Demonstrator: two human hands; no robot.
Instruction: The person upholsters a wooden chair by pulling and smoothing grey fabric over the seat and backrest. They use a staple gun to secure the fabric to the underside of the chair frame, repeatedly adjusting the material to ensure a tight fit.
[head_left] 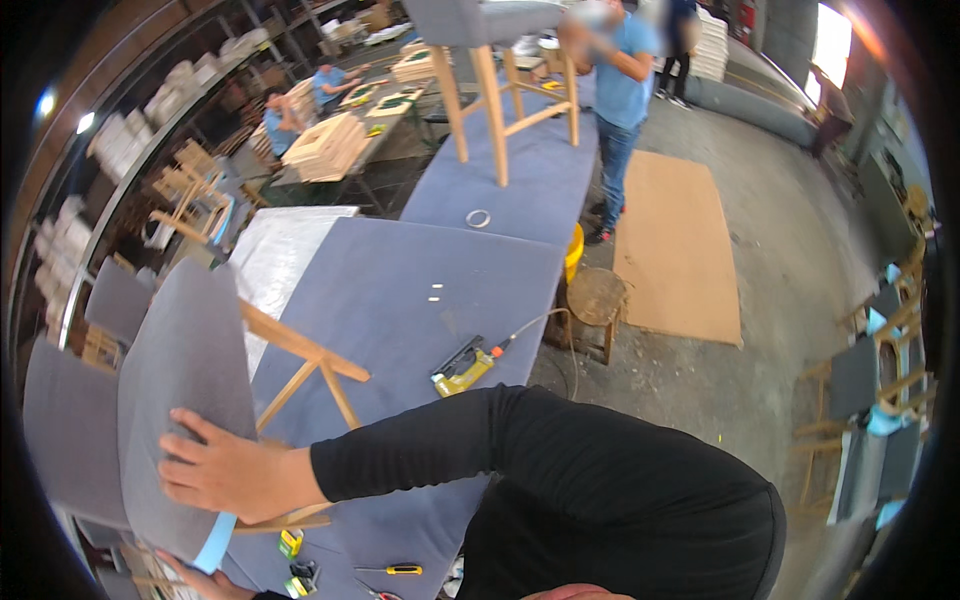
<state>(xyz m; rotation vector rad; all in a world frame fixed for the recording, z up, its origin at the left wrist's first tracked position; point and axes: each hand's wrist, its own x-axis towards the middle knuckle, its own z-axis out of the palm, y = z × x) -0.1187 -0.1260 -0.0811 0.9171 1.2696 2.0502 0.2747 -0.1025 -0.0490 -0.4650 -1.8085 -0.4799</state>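
A grey upholstered chair (190, 370) with pale wooden legs lies tilted on its side at the left of the blue-grey covered table (400, 290). Against its fabric my right hand (230, 473) rests flat, fingers a little apart. My left hand (205, 582) is at the lower edge of the same chair, gripping it there; part of that hand is cut off by the frame's lower edge. A light blue strip (214, 545) shows on the chair's edge between my hands. Right of the chair, a yellow-green air stapler (463, 368) with a hose lies on the table.
A screwdriver (403, 569) and small green-yellow boxes (290, 543) lie near me. Another chair (500, 110) stands on the far table, beside a co-worker (622, 100). A round wooden stool (597, 297) and cardboard sheet (680, 245) are to the right. More chairs (855, 380) line the right side.
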